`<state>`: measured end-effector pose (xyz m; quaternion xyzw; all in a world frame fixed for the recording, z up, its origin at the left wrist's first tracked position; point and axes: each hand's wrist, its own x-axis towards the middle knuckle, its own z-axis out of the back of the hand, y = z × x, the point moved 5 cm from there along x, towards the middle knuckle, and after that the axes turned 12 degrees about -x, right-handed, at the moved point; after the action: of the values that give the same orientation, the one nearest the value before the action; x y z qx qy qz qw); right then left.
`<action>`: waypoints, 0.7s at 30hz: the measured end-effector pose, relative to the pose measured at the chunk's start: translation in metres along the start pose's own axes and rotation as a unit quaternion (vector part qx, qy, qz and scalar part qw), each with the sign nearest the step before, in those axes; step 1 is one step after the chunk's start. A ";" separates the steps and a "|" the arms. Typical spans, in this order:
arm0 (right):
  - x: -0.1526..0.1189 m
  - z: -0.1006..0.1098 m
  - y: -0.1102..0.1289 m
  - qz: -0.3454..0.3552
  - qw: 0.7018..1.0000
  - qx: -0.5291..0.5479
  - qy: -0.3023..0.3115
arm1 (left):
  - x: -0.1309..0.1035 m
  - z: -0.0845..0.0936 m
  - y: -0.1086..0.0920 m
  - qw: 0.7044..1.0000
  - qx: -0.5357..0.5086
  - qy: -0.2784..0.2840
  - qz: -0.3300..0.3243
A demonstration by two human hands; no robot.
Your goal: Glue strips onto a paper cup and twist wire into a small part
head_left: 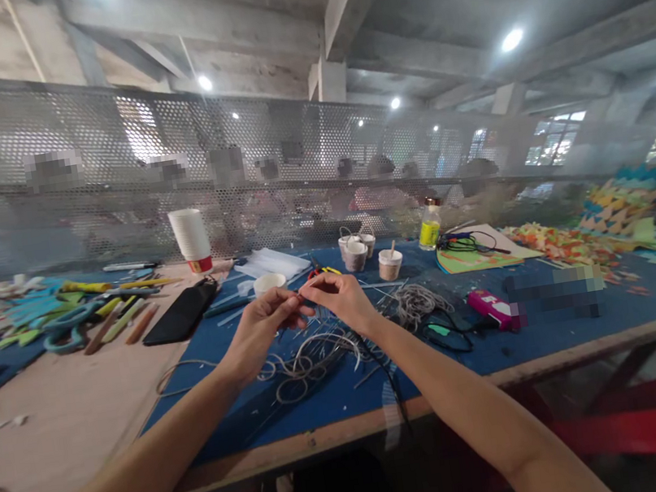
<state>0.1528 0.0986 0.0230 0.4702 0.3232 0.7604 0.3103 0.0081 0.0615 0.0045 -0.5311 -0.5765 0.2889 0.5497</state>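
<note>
Both hands meet above the middle of the blue work surface (231,419). My left hand (266,321) is pinched closed, its fingertips close to those of my right hand (335,294), which is also pinched. Something small and dark shows between the fingertips, too small to make out. Beneath and beside the hands lie loops of grey cord (314,359) and a tangled bundle of cord (419,302). A white paper cup (270,282) stands just behind my left hand. Red and yellow handles (327,271) show just behind my right hand.
At left are a black phone (181,313), blue scissors (66,328) and a stack of cups (191,238). Behind stand small cups (355,255) and a yellow-labelled bottle (429,224). A magenta device (494,309) lies right, near paper scraps. People are visible beyond a mesh screen (286,133).
</note>
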 end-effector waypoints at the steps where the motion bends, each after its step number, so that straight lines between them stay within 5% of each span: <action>1: 0.000 0.000 0.000 0.002 1.000 0.001 -0.001 | -0.001 -0.001 0.000 1.000 -0.008 0.001 0.006; 10: 0.000 0.004 0.004 0.020 0.998 0.001 -0.052 | -0.004 0.000 -0.002 0.998 -0.040 -0.031 0.048; 21: -0.002 0.005 0.009 0.023 0.999 -0.013 -0.047 | -0.008 -0.008 -0.005 0.995 -0.060 -0.031 0.070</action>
<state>0.1570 0.0931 0.0307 0.5085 0.2872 0.7486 0.3138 0.0132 0.0509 0.0087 -0.5925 -0.5714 0.3081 0.4771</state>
